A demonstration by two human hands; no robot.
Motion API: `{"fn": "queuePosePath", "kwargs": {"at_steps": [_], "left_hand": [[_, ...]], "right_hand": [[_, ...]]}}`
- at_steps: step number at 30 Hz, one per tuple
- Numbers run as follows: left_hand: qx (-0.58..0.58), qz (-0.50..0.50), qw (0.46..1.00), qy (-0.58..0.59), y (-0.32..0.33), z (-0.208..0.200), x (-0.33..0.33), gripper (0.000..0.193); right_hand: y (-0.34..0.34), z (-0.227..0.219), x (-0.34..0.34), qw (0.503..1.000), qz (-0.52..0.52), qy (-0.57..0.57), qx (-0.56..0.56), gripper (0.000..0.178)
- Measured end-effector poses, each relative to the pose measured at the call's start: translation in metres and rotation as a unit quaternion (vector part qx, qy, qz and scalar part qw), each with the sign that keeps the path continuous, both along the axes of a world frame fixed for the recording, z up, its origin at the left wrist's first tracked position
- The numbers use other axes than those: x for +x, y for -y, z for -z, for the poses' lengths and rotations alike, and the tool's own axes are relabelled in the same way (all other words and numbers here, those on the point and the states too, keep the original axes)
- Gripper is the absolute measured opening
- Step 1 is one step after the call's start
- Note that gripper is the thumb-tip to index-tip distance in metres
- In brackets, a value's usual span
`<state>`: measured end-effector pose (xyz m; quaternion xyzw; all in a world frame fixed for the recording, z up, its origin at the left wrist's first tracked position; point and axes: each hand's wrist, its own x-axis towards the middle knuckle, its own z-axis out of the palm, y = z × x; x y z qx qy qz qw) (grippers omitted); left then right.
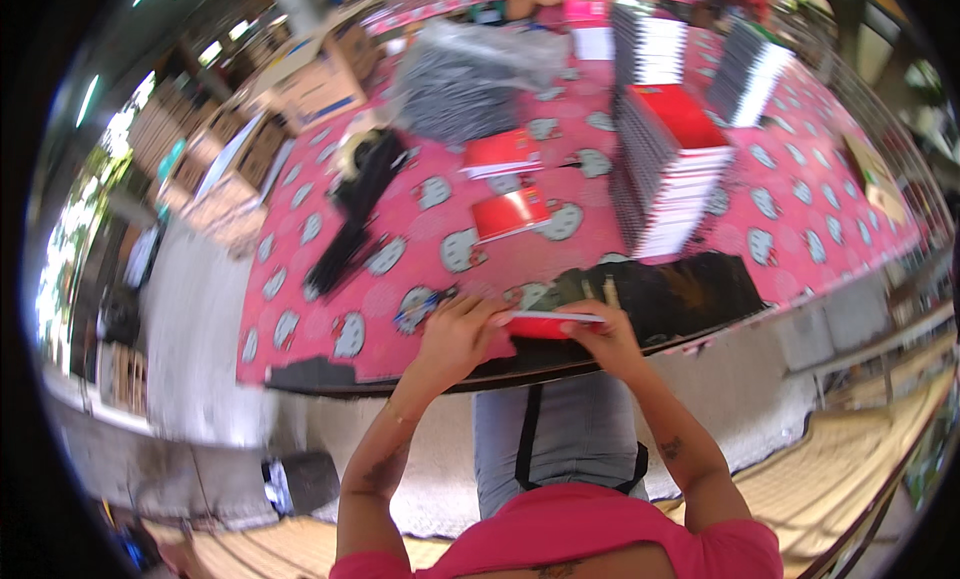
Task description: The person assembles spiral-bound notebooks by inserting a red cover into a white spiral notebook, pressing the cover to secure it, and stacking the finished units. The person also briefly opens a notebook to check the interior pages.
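Between my two hands, at the table's near edge, is a red notebook (pixel 545 326) with its white page edges turned upward. My left hand (pixel 462 331) grips its left end, fingers closed on the corner. On the opposite end, my right hand (pixel 605 336) pinches the cover with thumb and fingers. Farther in on the pink patterned tablecloth (pixel 430 194) lie one red notebook (pixel 511 214) and, behind it, a small pile of red notebooks (pixel 501 153). A tall stack of spiral notebooks with a red cover on top (pixel 675 169) rises to the right.
Black plastic (pixel 690 294) covers the near right edge. A dark strap-like bundle (pixel 350 219) lies left of centre, before a clear bag of black pieces (pixel 465 84). More notebook stacks (pixel 745 74) stand at the far right. Cardboard boxes (pixel 310 79) are beyond the table's left side.
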<state>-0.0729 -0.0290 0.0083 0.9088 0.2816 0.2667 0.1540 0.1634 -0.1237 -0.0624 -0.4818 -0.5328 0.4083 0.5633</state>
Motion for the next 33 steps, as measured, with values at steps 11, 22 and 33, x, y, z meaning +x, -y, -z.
{"fn": "queuePosePath", "kwargs": {"at_steps": [11, 22, 33], "left_hand": [[0.294, -0.128, 0.939, -0.125, 0.055, 0.051, 0.002, 0.052], [0.018, 0.026, 0.998, -0.062, 0.001, -0.006, 0.002, 0.016], [-0.002, 0.059, 0.998, -0.025, -0.006, 0.001, 0.003, 0.014]], "right_hand": [[0.004, -0.021, -0.02, 0.997, 0.051, -0.046, 0.033, 0.026], [0.007, -0.004, -0.019, 0.998, 0.005, -0.003, 0.057, 0.032], [0.0, 0.008, -0.021, 0.997, 0.013, -0.022, 0.07, 0.035]]}}
